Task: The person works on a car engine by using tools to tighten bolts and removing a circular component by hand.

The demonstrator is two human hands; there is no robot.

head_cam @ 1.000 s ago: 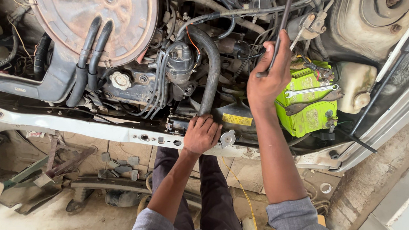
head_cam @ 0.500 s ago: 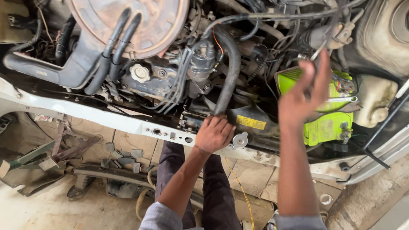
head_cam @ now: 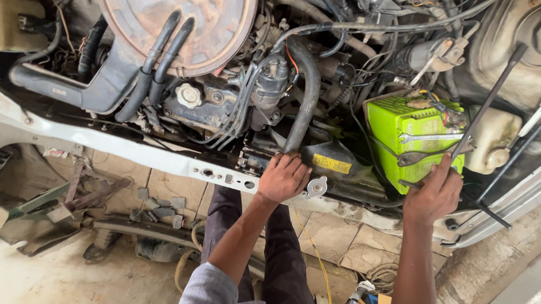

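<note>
My left hand (head_cam: 283, 178) rests on the white front crossmember (head_cam: 157, 154) of the engine bay. Its fingers curl over the far edge, just below the black radiator hose (head_cam: 303, 104). At the near edge of the bright green battery (head_cam: 403, 126) is my right hand (head_cam: 434, 194), seen from the back. Its fingertips touch a dark spanner (head_cam: 417, 158) that lies on the battery. A silver spanner (head_cam: 428, 138) lies just beyond that. Whether the right fingers grip the dark spanner is hidden by the hand itself.
A round rusty air cleaner (head_cam: 175, 15) with two black hoses sits at the back left. The bonnet prop rod (head_cam: 492, 103) slants past the battery, next to a white reservoir (head_cam: 493, 137). Scrap parts (head_cam: 60, 208) lie on the floor, and a yellow cord (head_cam: 317, 261) runs beside my legs.
My right hand has come down from the wiring above the battery to the battery's near edge. My left hand has stayed on the crossmember. The view has shifted to the left.
</note>
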